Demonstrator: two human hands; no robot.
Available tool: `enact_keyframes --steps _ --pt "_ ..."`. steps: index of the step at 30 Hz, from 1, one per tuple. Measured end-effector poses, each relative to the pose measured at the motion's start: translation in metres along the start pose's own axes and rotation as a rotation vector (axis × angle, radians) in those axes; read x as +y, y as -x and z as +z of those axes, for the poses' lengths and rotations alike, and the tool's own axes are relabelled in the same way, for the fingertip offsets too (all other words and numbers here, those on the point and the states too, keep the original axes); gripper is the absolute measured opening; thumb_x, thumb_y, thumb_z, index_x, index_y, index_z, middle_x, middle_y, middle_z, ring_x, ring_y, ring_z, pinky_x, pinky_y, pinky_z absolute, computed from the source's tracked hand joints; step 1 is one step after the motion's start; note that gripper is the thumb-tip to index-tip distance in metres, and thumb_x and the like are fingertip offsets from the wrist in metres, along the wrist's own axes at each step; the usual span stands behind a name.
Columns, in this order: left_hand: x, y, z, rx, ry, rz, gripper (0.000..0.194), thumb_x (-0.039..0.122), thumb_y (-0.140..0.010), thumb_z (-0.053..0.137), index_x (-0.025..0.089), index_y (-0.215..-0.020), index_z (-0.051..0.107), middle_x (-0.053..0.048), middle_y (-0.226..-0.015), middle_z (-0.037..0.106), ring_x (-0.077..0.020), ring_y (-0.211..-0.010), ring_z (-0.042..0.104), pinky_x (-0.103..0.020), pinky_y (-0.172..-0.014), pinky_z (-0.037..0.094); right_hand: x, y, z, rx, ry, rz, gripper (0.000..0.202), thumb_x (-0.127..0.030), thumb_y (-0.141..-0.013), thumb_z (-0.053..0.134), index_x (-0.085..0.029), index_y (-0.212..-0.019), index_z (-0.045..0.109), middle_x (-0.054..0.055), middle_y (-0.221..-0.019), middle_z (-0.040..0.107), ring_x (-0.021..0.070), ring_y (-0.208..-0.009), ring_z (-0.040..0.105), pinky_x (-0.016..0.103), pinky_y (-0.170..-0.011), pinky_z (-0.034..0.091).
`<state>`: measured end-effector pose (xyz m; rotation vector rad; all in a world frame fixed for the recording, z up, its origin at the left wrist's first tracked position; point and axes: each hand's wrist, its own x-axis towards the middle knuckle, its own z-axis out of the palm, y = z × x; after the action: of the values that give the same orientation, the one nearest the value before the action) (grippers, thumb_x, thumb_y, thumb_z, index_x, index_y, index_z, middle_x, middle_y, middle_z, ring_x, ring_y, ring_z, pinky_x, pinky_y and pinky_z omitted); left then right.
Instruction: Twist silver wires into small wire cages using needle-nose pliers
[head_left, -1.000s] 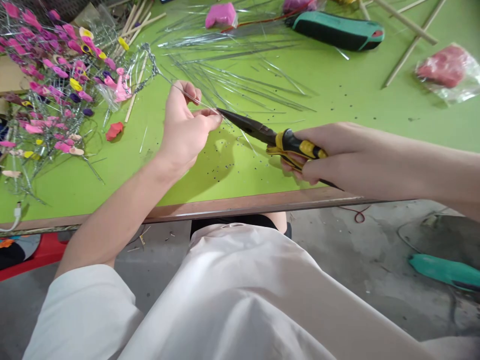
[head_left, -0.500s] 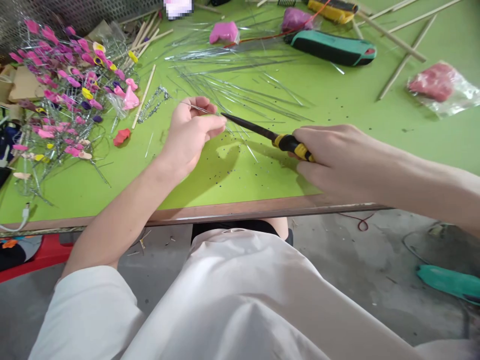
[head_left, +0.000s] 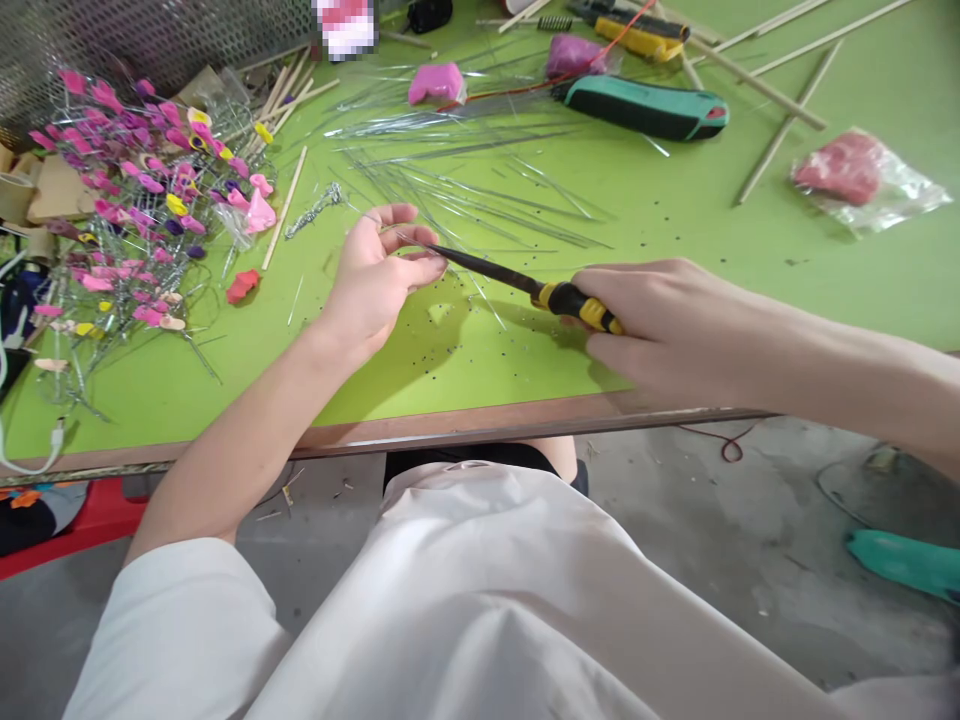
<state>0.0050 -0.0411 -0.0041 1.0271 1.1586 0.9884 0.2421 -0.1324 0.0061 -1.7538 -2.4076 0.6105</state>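
Observation:
In the head view, my left hand (head_left: 375, 275) pinches a thin silver wire (head_left: 390, 232) between thumb and fingers above the table. My right hand (head_left: 652, 315) is wrapped round the black-and-yellow handle of what look like long-nose pliers (head_left: 491, 272). Their dark, tapered tip points left and meets the wire at my left fingertips; whether the jaws grip it is too small to tell. Loose silver wires (head_left: 480, 195) lie just beyond my hands. Left of my left hand is a twisted silver tinsel piece (head_left: 315, 210).
Pink, purple and yellow clay-tipped wire stems (head_left: 142, 200) are heaped at left. A green-black utility knife (head_left: 645, 108), bagged pink clay (head_left: 840, 165), wooden sticks (head_left: 787, 125) and a red clay lump (head_left: 242, 287) lie around. The brown table edge (head_left: 465, 425) runs in front of me.
The view has shifted slightly. Both hands stay close together, and the pliers' tip now reaches a little further in over my left fingertips. The tinsel piece has turned and looks narrower.

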Motion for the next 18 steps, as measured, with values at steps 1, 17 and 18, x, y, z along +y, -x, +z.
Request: enact_keyframes --steps 1,17,18 --pt "-0.001 -0.001 0.000 0.008 -0.004 0.010 0.045 -0.012 -0.077 0.066 0.021 -0.106 0.055 0.001 -0.097 0.067 -0.0169 -0.100 0.075 -0.034 -0.093 0.063 0.000 0.000 -0.001 -0.001 0.007 -0.004 0.033 -0.006 -0.085 0.052 -0.027 -0.076 0.027 0.000 -0.072 0.043 0.0175 -0.064 0.039 0.032 -0.063 0.026" --pt "-0.001 0.001 0.002 0.030 -0.033 0.075 0.047 -0.019 -0.074 0.062 0.021 -0.097 0.052 0.002 -0.100 0.057 -0.0156 -0.109 0.072 -0.039 -0.106 0.060 0.006 0.005 0.002 0.120 0.033 -0.126 0.033 -0.006 -0.077 0.050 -0.028 -0.074 0.026 -0.002 -0.067 0.041 0.0165 -0.058 0.041 0.030 -0.056 0.028" --pt "-0.001 0.002 0.002 0.029 -0.035 0.081 0.047 -0.019 -0.075 0.060 0.021 -0.096 0.051 0.003 -0.098 0.056 -0.0133 -0.103 0.071 -0.037 -0.103 0.060 0.006 0.005 0.004 0.137 0.034 -0.143 0.031 -0.007 -0.077 0.049 -0.028 -0.074 0.027 -0.002 -0.068 0.042 0.0168 -0.057 0.042 0.030 -0.056 0.029"
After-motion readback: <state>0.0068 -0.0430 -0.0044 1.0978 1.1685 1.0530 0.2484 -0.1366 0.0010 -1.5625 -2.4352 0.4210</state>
